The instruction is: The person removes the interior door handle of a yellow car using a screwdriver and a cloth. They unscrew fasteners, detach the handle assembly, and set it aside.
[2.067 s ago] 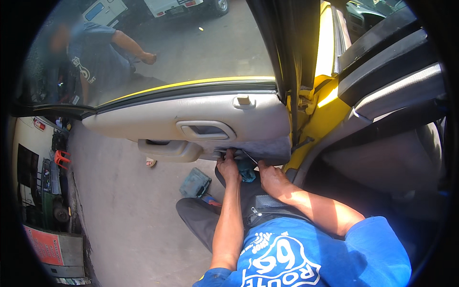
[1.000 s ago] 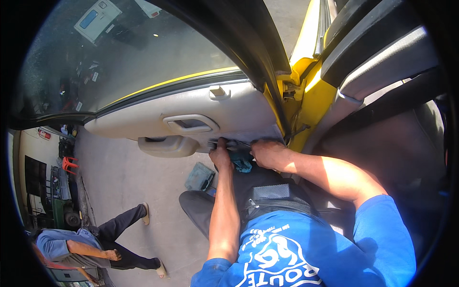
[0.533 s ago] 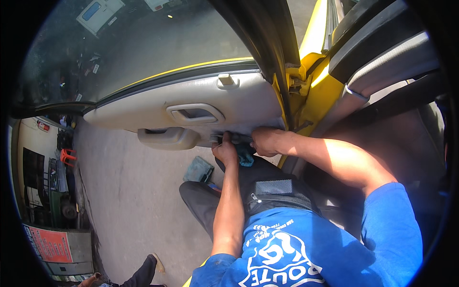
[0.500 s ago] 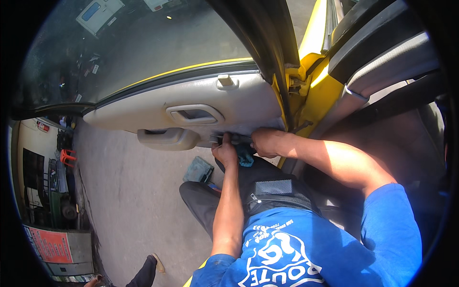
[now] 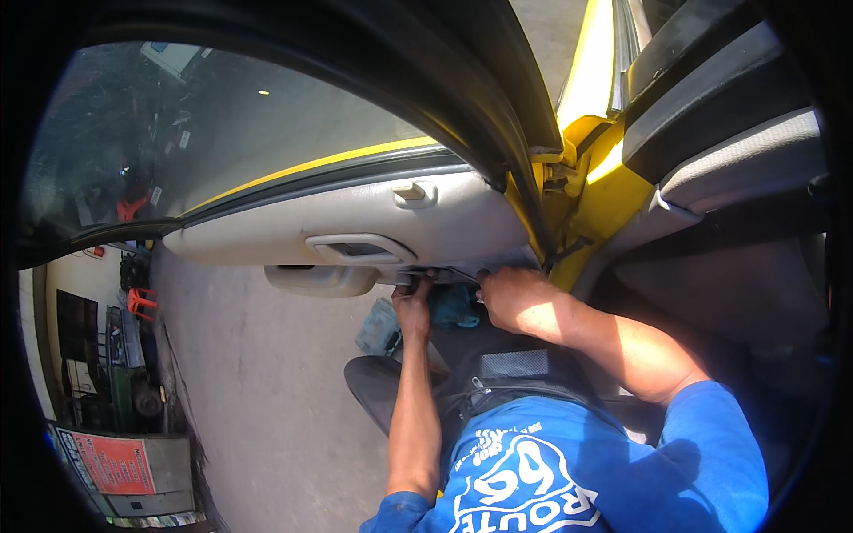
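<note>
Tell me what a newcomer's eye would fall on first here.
Probably the bright blue shirt at the bottom, then the left hand and right hand close together at the lower edge of the pale door panel, mid-picture. Next, yellow bodywork at upper right and an orange chair at far left.

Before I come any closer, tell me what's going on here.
A person in a blue, white-printed T-shirt works with both bare hands at an open, beige-lined car door. The right hand holds what looks like a thin, rod-shaped tool, angled toward the door's shadowed lower part. The left hand is up at that same part; what its fingers hold is too dark to tell. A teal, box-shaped case lies on the grey ground.
</note>
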